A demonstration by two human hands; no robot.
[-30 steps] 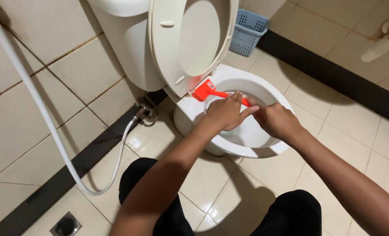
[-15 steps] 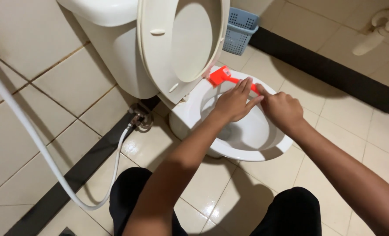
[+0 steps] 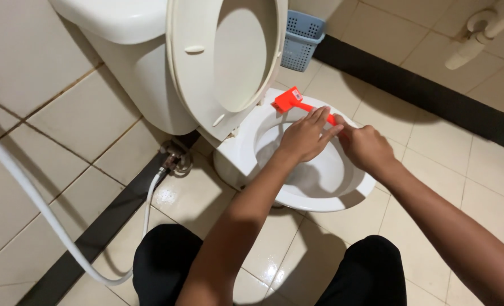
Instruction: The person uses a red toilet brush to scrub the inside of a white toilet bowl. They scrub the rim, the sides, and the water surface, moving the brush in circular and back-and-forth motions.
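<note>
A white toilet bowl (image 3: pixel 252 122) stands with its seat and lid (image 3: pixel 195 62) raised against the tank (image 3: pixel 121 22). An orange-red brush (image 3: pixel 290 100) lies across the bowl's far rim, its head pointing left. My right hand (image 3: pixel 368 147) is closed around the brush's handle end. My left hand (image 3: pixel 306 135) rests over the handle beside it, fingers stretched along it. Both hands hover above the bowl's opening. My dark-clad knees are at the bottom of the view.
A white hose (image 3: pixel 31 198) runs from the left edge down to a wall valve (image 3: pixel 175 161) beside the toilet base. A blue perforated basket (image 3: pixel 301 39) stands behind the toilet. A white pipe (image 3: pixel 479 34) is at the top right. The floor is tiled with a dark strip.
The brush and both hands have stayed on the bowl's rim. The brush head has shifted slightly toward the back of the rim, and my view has moved left and closer.
</note>
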